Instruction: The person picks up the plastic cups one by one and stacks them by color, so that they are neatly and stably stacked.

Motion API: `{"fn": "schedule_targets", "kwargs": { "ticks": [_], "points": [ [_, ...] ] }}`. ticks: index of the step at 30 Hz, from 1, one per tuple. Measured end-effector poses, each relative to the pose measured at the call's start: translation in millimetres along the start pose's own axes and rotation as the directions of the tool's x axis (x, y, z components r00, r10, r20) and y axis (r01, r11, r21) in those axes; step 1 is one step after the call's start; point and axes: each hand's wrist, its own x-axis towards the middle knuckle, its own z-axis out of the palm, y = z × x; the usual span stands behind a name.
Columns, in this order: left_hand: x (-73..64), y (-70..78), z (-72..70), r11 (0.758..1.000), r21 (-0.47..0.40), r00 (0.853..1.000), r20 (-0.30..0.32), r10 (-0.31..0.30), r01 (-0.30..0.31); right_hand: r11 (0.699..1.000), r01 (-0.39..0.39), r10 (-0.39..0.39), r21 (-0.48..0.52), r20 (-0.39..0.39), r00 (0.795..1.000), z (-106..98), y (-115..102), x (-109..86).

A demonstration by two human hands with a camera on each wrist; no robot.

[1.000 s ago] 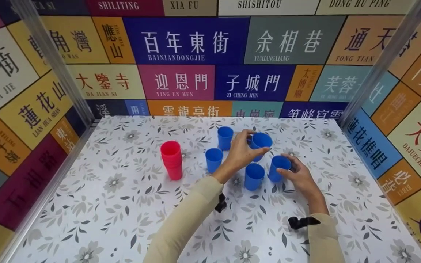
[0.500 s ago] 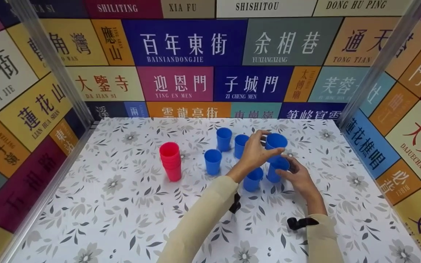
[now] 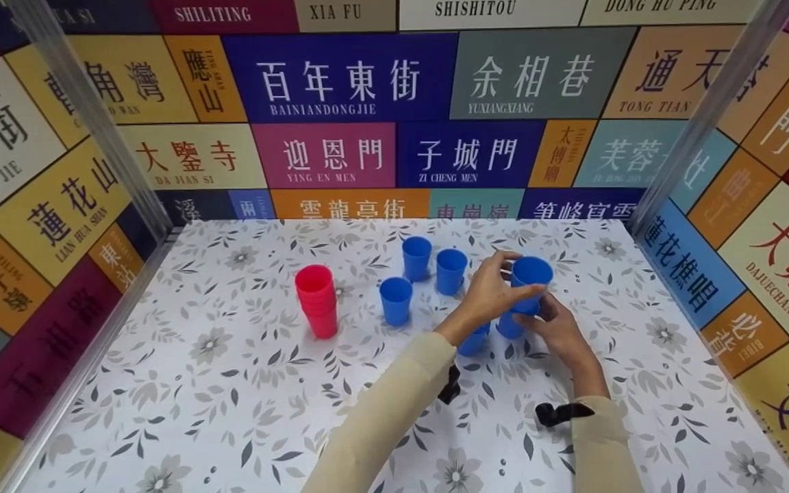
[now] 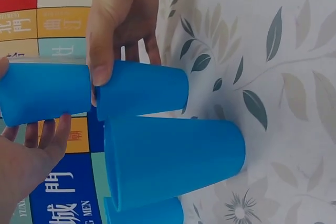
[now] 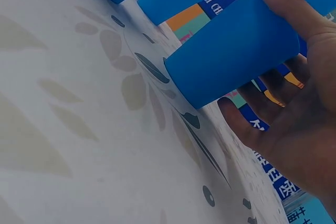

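My left hand (image 3: 494,291) grips a blue plastic cup (image 3: 531,272) between thumb and fingers. This cup is upright, directly above a second blue cup (image 3: 512,324) that my right hand (image 3: 562,332) holds on the table. In the left wrist view, the base of the raised cup (image 4: 44,92) is at the rim of the lower cup (image 4: 144,92); whether it touches is unclear. The right thumb lies near that rim, and the right fingers are behind the cup (image 5: 236,45) in the right wrist view. Another blue cup (image 3: 473,342) stands just left, partly hidden by the left forearm.
Three more blue cups stand upright farther left: one at the back (image 3: 417,259), one beside it (image 3: 451,272) and one nearer (image 3: 396,301). A stack of red cups (image 3: 318,301) stands left of them. The table (image 3: 230,411) has a floral cover, and printed walls enclose it.
My left hand has carried its blue cup to the right, over the cup in my right hand, and lowered it slightly. The right hand has stayed nearly in place.
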Motion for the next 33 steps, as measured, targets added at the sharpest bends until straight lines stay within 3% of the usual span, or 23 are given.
{"fn": "schedule_targets", "kwargs": {
  "ticks": [6, 18, 33],
  "points": [
    [0.7, -0.8, -0.3, 1.000, 0.021, 1.000, 0.007, 0.017, -0.017, 1.000, -0.011, 0.011, 0.006, 0.004, 1.000, 0, -1, 0.6],
    [-9.2, -13.0, -20.6, 0.999, -0.038, 0.999, -0.021, 0.028, -0.029, 1.000, -0.013, 0.013, 0.013, 0.003, 1.000, 1, 1, 0.0],
    [-30.0, -37.7, -45.1, 0.998, -0.054, 0.998, 0.053, 0.040, -0.038, 0.999, -0.036, 0.036, -0.004, -0.012, 0.999, 1, 0, -1.1]
  ]
}}
